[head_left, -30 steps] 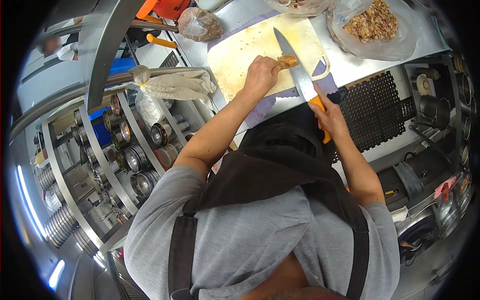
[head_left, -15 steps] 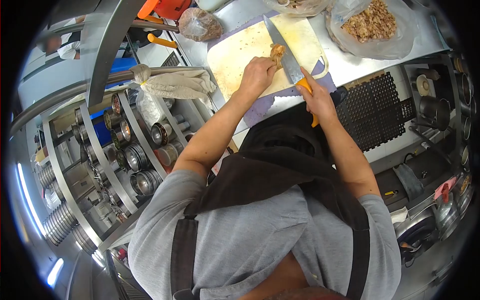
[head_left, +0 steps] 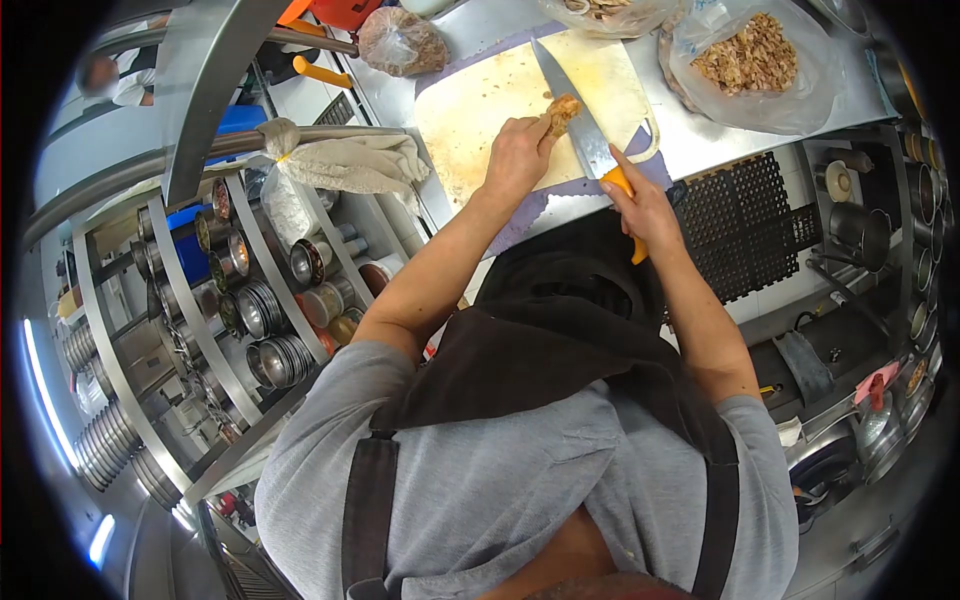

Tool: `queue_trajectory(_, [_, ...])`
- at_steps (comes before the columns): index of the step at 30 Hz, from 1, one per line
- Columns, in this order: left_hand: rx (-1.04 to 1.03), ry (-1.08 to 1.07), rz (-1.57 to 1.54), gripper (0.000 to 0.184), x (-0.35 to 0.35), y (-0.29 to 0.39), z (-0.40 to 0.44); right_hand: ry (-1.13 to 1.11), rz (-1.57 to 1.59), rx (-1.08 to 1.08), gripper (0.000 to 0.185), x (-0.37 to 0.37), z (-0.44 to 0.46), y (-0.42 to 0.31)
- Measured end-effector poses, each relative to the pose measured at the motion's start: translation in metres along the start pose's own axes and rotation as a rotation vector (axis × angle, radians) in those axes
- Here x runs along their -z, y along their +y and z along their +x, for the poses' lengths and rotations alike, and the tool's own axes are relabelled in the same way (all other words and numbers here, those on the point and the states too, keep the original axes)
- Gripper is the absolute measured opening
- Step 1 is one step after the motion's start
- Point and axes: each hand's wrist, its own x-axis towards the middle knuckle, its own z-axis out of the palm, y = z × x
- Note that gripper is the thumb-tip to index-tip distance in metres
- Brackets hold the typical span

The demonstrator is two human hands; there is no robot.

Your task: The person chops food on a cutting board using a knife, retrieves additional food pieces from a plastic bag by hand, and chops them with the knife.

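Both hands are closing around things: the left hand (head_left: pixel 520 156) is pinching the brown food (head_left: pixel 563 112) in its fingers, and the right hand (head_left: pixel 645 207) is gripping the orange handle of the knife (head_left: pixel 585 125). The food is touching the blade, above the board (head_left: pixel 487 113).

Pale cloth (head_left: pixel 350 166) at metal rail (head_left: pixel 345 132); steel bowls (head_left: pixel 282 362) stacked on shelving (head_left: pixel 93 308); perforated mat (head_left: pixel 735 230) on floor (head_left: pixel 772 297).

Knife (head_left: pixel 590 142) shifted; food piece (head_left: pixel 564 110) apparently re-angled
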Motion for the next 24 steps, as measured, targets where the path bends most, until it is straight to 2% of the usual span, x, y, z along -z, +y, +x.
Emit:
queue_trajectory(2, [-0.052,0.049,-0.002,0.023,-0.003,-0.003,-0.001,-0.017,-0.022,0.011,0.055,0.008,-0.007,0.005])
queue_trajectory(10, [-0.048,-0.010,-0.021,0.020,0.001,-0.003,0.001,-0.066,-0.138,0.094,0.057,0.024,-0.025,0.016])
queue_trajectory(12, [-0.045,-0.037,-0.017,0.020,0.001,-0.004,0.002,-0.086,-0.127,0.006,0.057,0.026,-0.022,0.011])
queue_trajectory(18, [-0.070,-0.115,-0.005,0.019,0.003,-0.007,0.007,-0.048,-0.052,0.008,0.057,0.011,-0.014,0.004])
queue_trajectory(24, [-0.039,-0.057,-0.017,0.019,0.001,-0.008,0.003,-0.105,0.027,-0.064,0.057,0.025,-0.025,0.014])
